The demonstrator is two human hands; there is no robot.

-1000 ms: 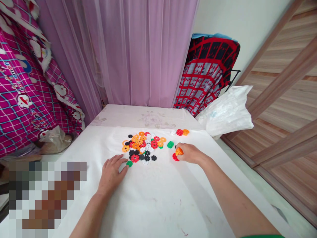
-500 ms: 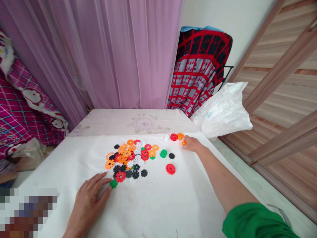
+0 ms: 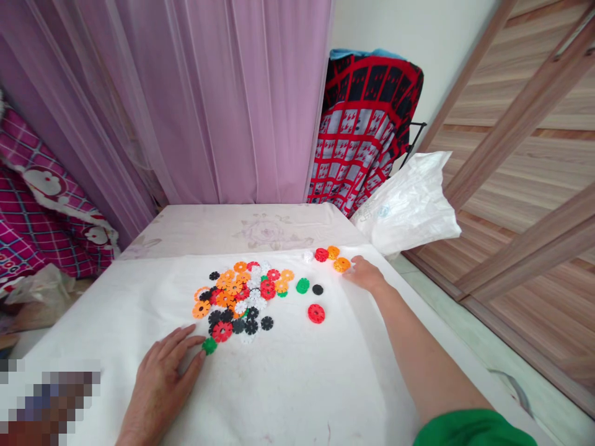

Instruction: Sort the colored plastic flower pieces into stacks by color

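Observation:
My left hand rests on the white cloth at the near left of the pile. Its thumb and forefinger pinch the edge of a green snowflake disc; the other fingers stretch forward. Out at the far right, my right hand has its fingers apart, just beside an orange snowflake disc that lies on the cloth. Near that disc lie another orange disc, a red disc and white pieces. A mixed pile of orange, black, red and white discs spreads between my hands.
Apart from the pile lie a green disc, a black disc and a larger red disc. The white cloth covers the table. A white plastic bag stands past the right edge, near wooden doors.
My right hand has let go of the orange disc and drawn slightly right of it, fingers parting. My left hand stays at the green disc. The view has shifted slightly.

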